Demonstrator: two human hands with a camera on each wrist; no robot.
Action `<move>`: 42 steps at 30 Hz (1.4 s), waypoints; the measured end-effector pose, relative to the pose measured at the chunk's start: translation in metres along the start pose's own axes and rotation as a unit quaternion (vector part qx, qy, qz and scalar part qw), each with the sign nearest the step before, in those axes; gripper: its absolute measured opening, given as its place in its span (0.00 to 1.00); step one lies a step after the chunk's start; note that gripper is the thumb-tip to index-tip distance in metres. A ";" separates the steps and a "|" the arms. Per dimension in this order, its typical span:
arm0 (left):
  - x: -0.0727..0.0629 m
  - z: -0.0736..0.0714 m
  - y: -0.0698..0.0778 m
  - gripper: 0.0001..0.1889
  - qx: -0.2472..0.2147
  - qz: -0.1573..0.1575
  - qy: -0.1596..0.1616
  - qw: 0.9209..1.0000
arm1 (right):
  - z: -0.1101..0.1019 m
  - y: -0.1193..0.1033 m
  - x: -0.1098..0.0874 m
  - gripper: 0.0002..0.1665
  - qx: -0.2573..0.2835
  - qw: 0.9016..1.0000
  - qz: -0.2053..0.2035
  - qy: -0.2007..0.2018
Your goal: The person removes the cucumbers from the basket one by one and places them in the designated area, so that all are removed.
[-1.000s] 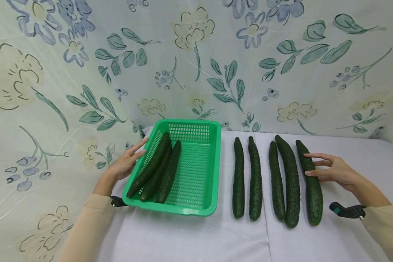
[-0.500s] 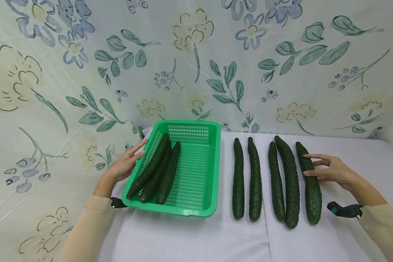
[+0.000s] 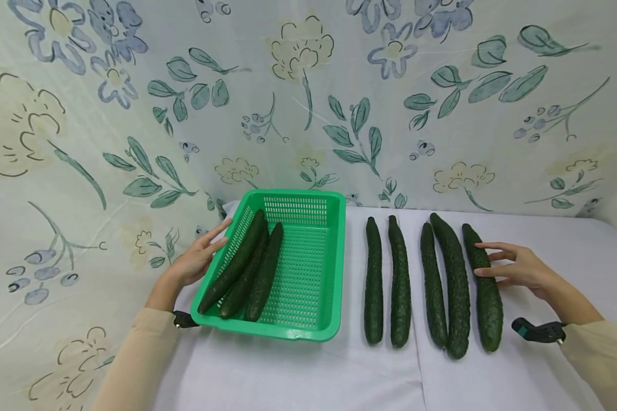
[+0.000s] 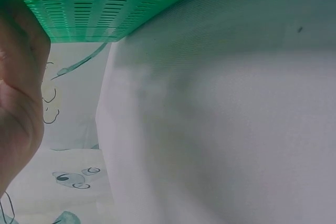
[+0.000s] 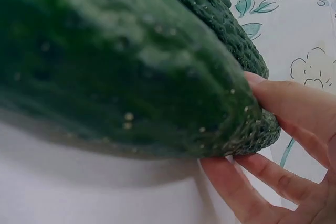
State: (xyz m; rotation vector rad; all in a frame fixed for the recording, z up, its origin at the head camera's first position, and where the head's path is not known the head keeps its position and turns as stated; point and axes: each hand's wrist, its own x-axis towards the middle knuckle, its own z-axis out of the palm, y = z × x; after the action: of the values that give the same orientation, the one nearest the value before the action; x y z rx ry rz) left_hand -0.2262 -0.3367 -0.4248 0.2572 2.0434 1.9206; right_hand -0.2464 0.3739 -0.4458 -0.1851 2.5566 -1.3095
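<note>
My right hand (image 3: 523, 270) grips the rightmost cucumber (image 3: 488, 308) on the white cloth, thumb and fingers around its upper half. In the right wrist view this cucumber (image 5: 131, 72) fills the foreground, with my fingers (image 5: 236, 187) against its far part. My left hand (image 3: 197, 260) touches the left side of the green plastic basket (image 3: 267, 326), its visible fingers extended at the rim; the left wrist view hides the fingertips behind the basket wall (image 4: 105, 3). Inside the basket, 3 cucumbers (image 3: 264, 274) lie slanted together along the left side.
Between the basket and my right hand, two cucumbers (image 3: 374, 285) (image 3: 400, 285) lie apart, side by side. Closer to my right hand lie a slimmer cucumber (image 3: 434, 291) and a thick, bumpy one (image 3: 457, 291). A floral curtain (image 3: 308, 103) rises behind the cloth-covered table (image 3: 298, 377).
The cucumber in my right hand has shifted slightly left toward its neighbour, and the right hand has moved with it. My left hand and the basket have stayed in place.
</note>
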 end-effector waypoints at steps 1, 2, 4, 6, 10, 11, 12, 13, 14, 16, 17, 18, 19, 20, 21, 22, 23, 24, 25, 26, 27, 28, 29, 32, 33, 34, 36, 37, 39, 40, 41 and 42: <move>0.000 0.000 0.000 0.30 0.001 0.001 -0.001 1.000 | 0.000 0.001 0.000 0.48 0.000 1.000 0.001 0.000; -0.001 0.001 0.000 0.30 0.001 0.002 -0.003 1.000 | -0.001 0.001 0.000 0.48 0.001 1.000 0.004 -0.001; -0.001 0.001 0.001 0.30 0.001 0.004 -0.005 1.000 | -0.002 0.003 -0.001 0.48 0.002 1.000 0.007 -0.001; -0.001 0.002 0.001 0.30 0.000 0.004 -0.007 1.000 | -0.003 0.003 -0.001 0.48 0.003 1.000 0.007 0.000; -0.001 0.002 0.001 0.30 -0.003 0.003 -0.006 1.000 | -0.004 0.004 -0.002 0.47 0.000 1.000 0.004 -0.002; -0.001 0.002 0.001 0.30 -0.003 0.002 -0.006 1.000 | -0.005 0.005 -0.002 0.47 -0.001 1.000 0.005 -0.003; 0.000 0.002 0.001 0.30 -0.002 0.002 -0.005 1.000 | -0.005 0.005 -0.003 0.46 -0.001 1.000 0.006 -0.003; -0.001 0.002 0.001 0.29 -0.002 0.001 -0.005 1.000 | -0.005 0.005 -0.002 0.46 -0.001 1.000 0.008 -0.002; -0.001 0.002 0.000 0.29 -0.002 0.001 -0.004 1.000 | -0.005 0.005 -0.002 0.46 -0.001 1.000 0.010 -0.001; -0.001 0.002 0.000 0.30 -0.001 0.001 -0.003 1.000 | -0.005 0.006 -0.002 0.46 0.000 1.000 0.014 0.003; -0.001 0.002 0.000 0.30 -0.001 0.001 -0.003 1.000 | -0.006 0.006 -0.002 0.47 0.002 1.000 0.017 0.005; -0.001 0.001 0.000 0.30 -0.001 0.002 -0.003 1.000 | -0.006 0.006 -0.002 0.47 0.004 1.000 0.019 0.006; -0.001 0.001 0.000 0.31 -0.001 0.002 -0.004 1.000 | -0.006 0.005 -0.003 0.48 0.006 1.000 0.020 0.007; -0.001 0.001 0.000 0.31 0.000 0.002 -0.004 1.000 | -0.006 0.005 -0.003 0.48 0.009 1.000 0.022 0.010; -0.001 0.001 0.000 0.31 0.000 0.002 -0.004 1.000 | -0.006 0.005 -0.003 0.48 0.015 1.000 0.023 0.012; -0.001 0.001 0.000 0.31 -0.001 0.002 -0.004 1.000 | -0.006 0.005 -0.003 0.49 0.018 0.999 0.025 0.015; -0.001 0.001 0.000 0.32 -0.002 0.002 -0.004 1.000 | -0.007 0.005 -0.004 0.49 0.023 0.999 0.025 0.018; -0.001 0.001 0.000 0.32 -0.003 0.001 -0.004 1.000 | -0.007 0.005 -0.005 0.49 0.027 0.999 0.025 0.023; -0.001 0.001 0.000 0.32 -0.003 0.001 -0.004 1.000 | -0.008 0.004 -0.005 0.48 0.033 0.999 0.025 0.028; 0.000 0.001 0.000 0.32 -0.003 0.001 -0.003 1.000 | -0.008 0.004 -0.006 0.48 0.037 0.998 0.025 0.034; 0.000 0.001 0.000 0.32 -0.004 0.001 -0.003 1.000 | -0.009 0.004 -0.006 0.47 0.041 0.998 0.023 0.038; 0.000 0.001 0.000 0.32 -0.004 0.001 -0.003 1.000 | -0.010 0.003 -0.007 0.45 0.044 0.998 0.021 0.043; 0.000 0.001 0.000 0.32 -0.004 0.000 -0.003 1.000 | -0.011 0.003 -0.007 0.44 0.048 0.998 0.017 0.044; 0.000 0.000 0.000 0.31 -0.003 -0.001 -0.001 1.000 | -0.017 -0.001 -0.007 0.35 0.055 0.997 0.006 0.050; 0.000 0.000 0.000 0.31 -0.003 -0.001 -0.001 1.000 | -0.019 -0.003 -0.007 0.32 0.056 0.997 0.003 0.051; 0.000 0.000 -0.001 0.31 -0.002 -0.002 0.000 1.000 | -0.021 -0.005 -0.007 0.29 0.057 0.997 -0.001 0.052; 0.000 -0.001 -0.001 0.31 -0.001 -0.002 0.000 1.000 | -0.025 -0.011 -0.006 0.25 0.057 0.997 -0.007 0.056; 0.000 0.000 -0.001 0.31 -0.001 -0.002 0.000 1.000 | -0.027 -0.015 -0.006 0.24 0.056 0.997 -0.010 0.056; 0.000 0.000 -0.001 0.31 -0.001 -0.003 0.000 1.000 | -0.028 -0.022 -0.006 0.23 0.049 0.997 -0.011 0.061; 0.000 0.000 -0.001 0.31 -0.001 -0.004 0.000 1.000 | -0.028 -0.025 -0.006 0.24 0.046 0.997 -0.012 0.061; 0.000 0.000 -0.001 0.31 -0.004 -0.004 -0.002 1.000 | -0.028 -0.029 -0.006 0.25 0.043 0.997 -0.013 0.062; 0.000 0.000 0.000 0.31 -0.006 -0.004 -0.003 1.000 | -0.027 -0.033 -0.006 0.27 0.036 0.997 -0.013 0.061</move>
State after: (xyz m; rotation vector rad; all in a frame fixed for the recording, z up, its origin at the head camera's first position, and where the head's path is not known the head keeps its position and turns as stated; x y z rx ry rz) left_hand -0.2263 -0.3363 -0.4252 0.2510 2.0256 1.9243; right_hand -0.2488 0.3769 -0.4025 -0.1268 2.6097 -1.4636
